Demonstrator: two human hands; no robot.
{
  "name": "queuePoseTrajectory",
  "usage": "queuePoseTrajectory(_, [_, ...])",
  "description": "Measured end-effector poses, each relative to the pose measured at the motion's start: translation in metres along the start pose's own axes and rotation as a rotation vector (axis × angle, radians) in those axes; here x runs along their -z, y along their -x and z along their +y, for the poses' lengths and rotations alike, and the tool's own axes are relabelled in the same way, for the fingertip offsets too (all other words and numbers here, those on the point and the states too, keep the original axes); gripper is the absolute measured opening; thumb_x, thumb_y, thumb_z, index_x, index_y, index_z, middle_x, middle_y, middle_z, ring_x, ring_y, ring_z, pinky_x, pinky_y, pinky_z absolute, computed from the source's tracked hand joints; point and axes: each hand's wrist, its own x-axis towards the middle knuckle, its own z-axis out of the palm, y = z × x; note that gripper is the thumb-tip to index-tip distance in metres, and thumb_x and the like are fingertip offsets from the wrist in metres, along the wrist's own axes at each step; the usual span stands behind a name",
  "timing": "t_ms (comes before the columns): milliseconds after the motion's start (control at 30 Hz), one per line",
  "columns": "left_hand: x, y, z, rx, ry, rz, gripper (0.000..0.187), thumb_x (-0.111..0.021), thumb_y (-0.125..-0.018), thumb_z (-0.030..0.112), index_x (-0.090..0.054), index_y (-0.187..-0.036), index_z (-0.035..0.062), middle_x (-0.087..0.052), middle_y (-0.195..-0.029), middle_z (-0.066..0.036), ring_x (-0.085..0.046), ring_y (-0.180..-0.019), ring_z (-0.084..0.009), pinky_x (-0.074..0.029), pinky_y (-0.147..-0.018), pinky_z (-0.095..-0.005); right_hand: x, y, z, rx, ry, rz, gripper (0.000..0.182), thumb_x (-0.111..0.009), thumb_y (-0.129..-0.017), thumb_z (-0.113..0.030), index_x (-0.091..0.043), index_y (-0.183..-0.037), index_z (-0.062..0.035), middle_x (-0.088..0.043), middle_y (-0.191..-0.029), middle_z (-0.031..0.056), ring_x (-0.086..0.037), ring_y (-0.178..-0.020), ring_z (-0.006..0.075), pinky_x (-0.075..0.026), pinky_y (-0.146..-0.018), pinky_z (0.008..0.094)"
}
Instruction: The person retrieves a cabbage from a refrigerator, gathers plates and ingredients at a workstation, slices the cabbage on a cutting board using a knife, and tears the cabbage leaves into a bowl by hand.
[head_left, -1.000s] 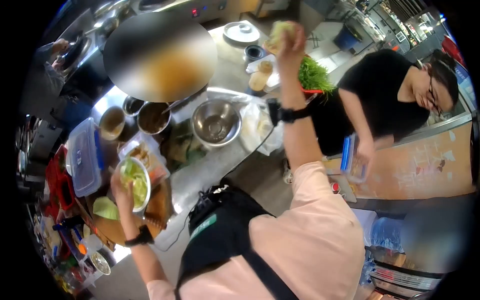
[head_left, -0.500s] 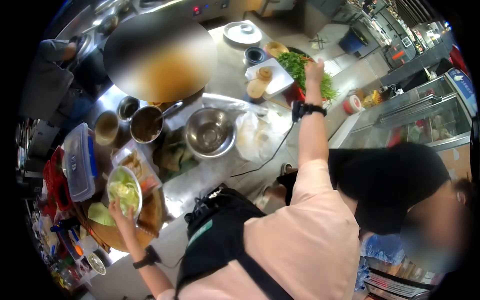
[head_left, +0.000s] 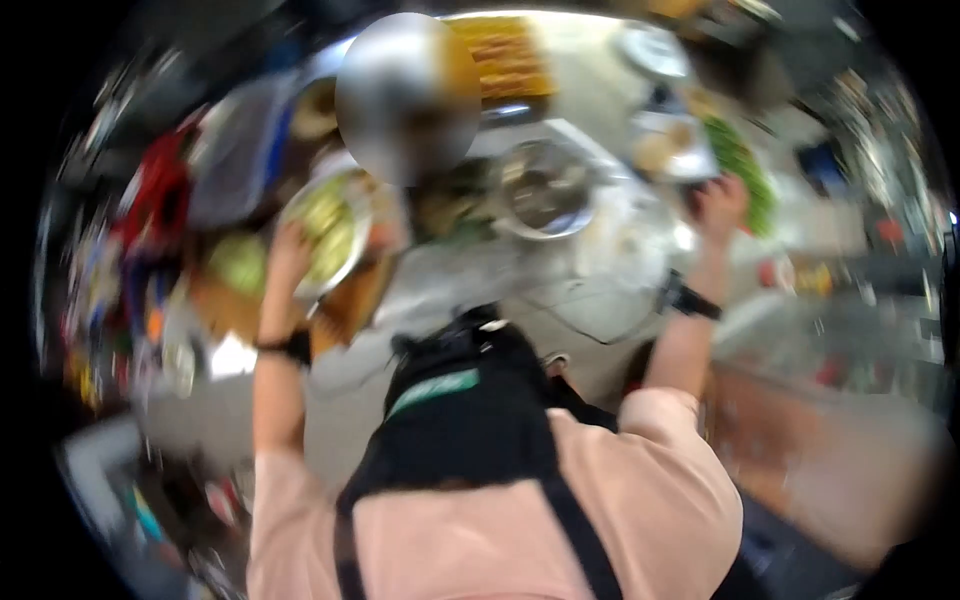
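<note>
The picture is blurred by motion. At the left, my left hand (head_left: pixel 288 255) is at the near-left rim of a white bowl (head_left: pixel 362 215), its fingers over the edge. Pale green cut leaves (head_left: pixel 328 232) lie inside the bowl, which is over a round wooden board (head_left: pixel 365 300). My right hand (head_left: pixel 722 200) reaches out at the right, beside a heap of leafy greens (head_left: pixel 742 165); its fingers look bent, but blur hides whether they hold anything. A white tray (head_left: pixel 698 160) with a pale bottle (head_left: pixel 657 150) sits just beyond that hand.
A steel bowl (head_left: pixel 545 190) stands mid-counter, with a clear plastic bag (head_left: pixel 625 245) to its right. Farther back are a tray of orange-brown food (head_left: pixel 508 62) and a white plate (head_left: pixel 653 50). A lidded plastic box (head_left: pixel 235 150) and red baskets (head_left: pixel 160 190) are at the left.
The view has swung, and the counter appears shifted to the right. My right hand has come down from over the greens to their near-left side. My left hand remains at the white bowl.
</note>
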Motion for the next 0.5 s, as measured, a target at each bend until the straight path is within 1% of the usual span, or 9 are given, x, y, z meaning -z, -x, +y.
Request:
queuePoseTrajectory(33, [-0.007,-0.008,-0.027,-0.080,0.025,-0.005,0.041,-0.060,-0.084,0.009,-0.056,-0.124,-0.0007,-0.050,-0.134,-0.018,-0.049,-0.122,-0.0365,-0.039,-0.105,-0.0402,-0.015,0.016,-0.024,-0.103,-0.102,0.042,0.028,-0.060,-0.084,-0.004,-0.059,-0.111,0.0004,-0.060,-0.100,0.0078,-0.059,-0.088,0.0158,-0.052,-0.075,0.0295])
queuePoseTrajectory(67, [0.019,0.004,0.003,-0.201,0.108,0.087,0.042,-0.062,-0.084,0.010,-0.055,-0.126,0.0016,-0.047,-0.137,-0.016,-0.047,-0.125,-0.0340,-0.037,-0.107,-0.0394,-0.031,0.031,-0.048,-0.200,-0.205,0.094,0.029,-0.059,-0.087,-0.004,-0.058,-0.116,0.0010,-0.061,-0.106,0.0080,-0.059,-0.093,0.0155,-0.052,-0.077,0.0283])
queuePoseTrajectory(133, [0.020,-0.001,-0.010,-0.171,0.298,0.166,0.049,-0.064,-0.088,0.016,-0.049,-0.134,0.0069,-0.045,-0.138,-0.015,-0.043,-0.130,-0.0306,-0.035,-0.108,-0.0396,-0.052,0.061,-0.056,-0.153,-0.135,-0.121,0.033,-0.058,-0.088,-0.004,-0.056,-0.121,0.0018,-0.060,-0.116,0.0096,-0.058,-0.103,0.0177,-0.051,-0.084,0.0292])
queuePoseTrajectory(167, [0.029,0.006,0.000,-0.097,0.252,0.064,0.053,-0.065,-0.089,0.021,-0.046,-0.137,0.0084,-0.041,-0.142,-0.016,-0.041,-0.132,-0.0299,-0.034,-0.110,-0.0398,-0.076,0.081,-0.078,-0.138,-0.110,-0.290,0.033,-0.057,-0.088,-0.003,-0.056,-0.121,0.0015,-0.060,-0.117,0.0099,-0.059,-0.104,0.0182,-0.051,-0.085,0.0292])
queuePoseTrajectory(267, [0.024,0.025,0.027,-0.208,0.155,-0.144,0.052,-0.065,-0.087,0.020,-0.049,-0.136,0.0161,-0.031,-0.153,-0.013,-0.030,-0.139,-0.0374,-0.029,-0.113,-0.0459,-0.173,0.165,-0.161,-0.156,-0.067,-0.762,0.037,-0.056,-0.086,0.000,-0.058,-0.123,-0.0024,-0.062,-0.119,0.0094,-0.061,-0.108,0.0201,-0.049,-0.090,0.0317])
queuePoseTrajectory(367, [0.009,0.038,0.017,-0.403,-0.045,-0.031,0.046,-0.064,-0.086,0.017,-0.055,-0.131,0.0218,-0.032,-0.153,-0.007,-0.028,-0.139,-0.0409,-0.027,-0.114,-0.0493,-0.280,0.238,-0.202,0.190,-0.176,-1.097,0.043,-0.059,-0.085,-0.003,-0.056,-0.128,-0.0041,-0.056,-0.131,0.0094,-0.055,-0.118,0.0226,-0.045,-0.096,0.0337])
queuePoseTrajectory(400, [0.010,0.040,0.010,-0.405,-0.039,-0.023,0.046,-0.064,-0.086,0.017,-0.055,-0.131,0.0218,-0.032,-0.153,-0.007,-0.028,-0.139,-0.0409,-0.027,-0.114,-0.0493,-0.314,0.250,-0.209,0.445,-0.060,-1.105,0.043,-0.058,-0.086,-0.006,-0.054,-0.129,-0.0023,-0.054,-0.133,0.0135,-0.055,-0.119,0.0298,-0.044,-0.099,0.0367])
queuePoseTrajectory(467, [0.014,0.042,-0.007,-0.477,0.000,-0.059,0.040,-0.062,-0.087,0.012,-0.061,-0.125,0.0232,-0.033,-0.153,-0.003,-0.028,-0.139,-0.0417,-0.026,-0.114,-0.0503,-0.388,0.268,-0.191,0.683,0.042,-0.945,0.049,-0.061,-0.080,-0.006,-0.052,-0.128,-0.0028,-0.054,-0.125,0.0242,-0.051,-0.118,0.0398,-0.043,-0.100,0.0408])
queuePoseTrajectory(500, [0.016,0.044,-0.015,-0.517,0.102,0.005,0.036,-0.060,-0.088,0.007,-0.063,-0.121,0.0189,-0.035,-0.152,-0.006,-0.032,-0.138,-0.0397,-0.029,-0.113,-0.0469,-0.414,0.271,-0.184,0.692,0.049,-0.951,0.049,-0.061,-0.080,-0.006,-0.052,-0.128,-0.0028,-0.054,-0.125,0.0242,-0.051,-0.118,0.0398,-0.043,-0.100,0.0408])
